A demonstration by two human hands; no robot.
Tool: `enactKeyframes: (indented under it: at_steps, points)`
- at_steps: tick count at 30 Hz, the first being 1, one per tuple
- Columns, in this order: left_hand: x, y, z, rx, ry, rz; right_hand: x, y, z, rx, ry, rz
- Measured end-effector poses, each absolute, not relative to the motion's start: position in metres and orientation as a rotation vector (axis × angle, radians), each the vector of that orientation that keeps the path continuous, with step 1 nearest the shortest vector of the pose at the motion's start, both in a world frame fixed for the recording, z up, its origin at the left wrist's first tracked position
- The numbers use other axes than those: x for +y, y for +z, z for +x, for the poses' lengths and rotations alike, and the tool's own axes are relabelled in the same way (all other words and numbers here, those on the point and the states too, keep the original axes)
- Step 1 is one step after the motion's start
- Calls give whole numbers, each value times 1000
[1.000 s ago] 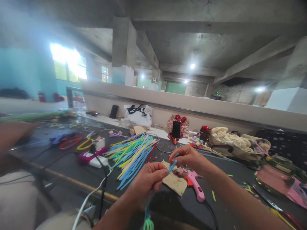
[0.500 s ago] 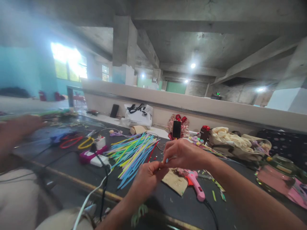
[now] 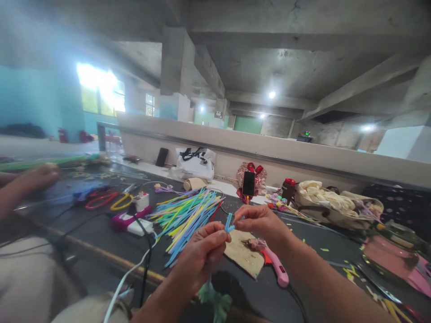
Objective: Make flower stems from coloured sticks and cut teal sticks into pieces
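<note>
Just above the table, my left hand (image 3: 207, 244) pinches a bent light-blue strip, apparently a pipe cleaner (image 3: 229, 223), whose folded ends stick up past the thumb. My right hand (image 3: 257, 220) is closed at the strip's other side, with a bit of blue between thumb and forefinger. To the left of both hands spreads a pile of coloured pipe cleaners (image 3: 188, 215). Below them rests a pink glue gun (image 3: 274, 262), its nozzle over a tan pad (image 3: 245, 260). A ruffled pale-green piece (image 3: 215, 303) shows under my left hand, partly hidden.
A purple-and-white power strip (image 3: 134, 222) with cables lies left, near yellow-handled scissors (image 3: 121, 202). A phone (image 3: 248, 183) leans at the back. On the right are a cloth bag (image 3: 323, 202) and a pink-filled jar (image 3: 387, 255). Another person's hand (image 3: 37, 177) is at far left.
My hands have drawn slightly apart, and the bent blue strip now shows between them. The view has shifted a little, revealing more scraps at right and the pale-green piece below.
</note>
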State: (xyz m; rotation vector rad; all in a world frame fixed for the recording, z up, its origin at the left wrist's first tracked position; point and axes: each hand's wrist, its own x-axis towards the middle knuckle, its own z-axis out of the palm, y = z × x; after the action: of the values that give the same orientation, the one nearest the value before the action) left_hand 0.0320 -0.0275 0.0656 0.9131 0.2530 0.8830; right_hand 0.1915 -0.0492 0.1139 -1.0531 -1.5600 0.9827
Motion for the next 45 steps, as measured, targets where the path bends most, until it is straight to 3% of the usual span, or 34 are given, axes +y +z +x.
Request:
enactKeyframes:
  at_steps: [7,14,16,25,29,45]
  points:
    - [-28,63,27,305,626,1215,-35,144,191,-2064,1072,-1086]
    - [-24,65,34,444,764,1058,-59,166,166,-2482,74,-1053]
    - [-24,68,32,393,852,950,-67,160,163,-2394,-25,-1025]
    - [-24,70,23,254,871,1016,-60,137,185,-1802,962,-1059]
    - [-27,67,25,280,720,1136,-52,139,184,-1802,1068,-1114]
    - [-26,70,31,482,902,1052,-77,142,171,-2330,-3,-907]
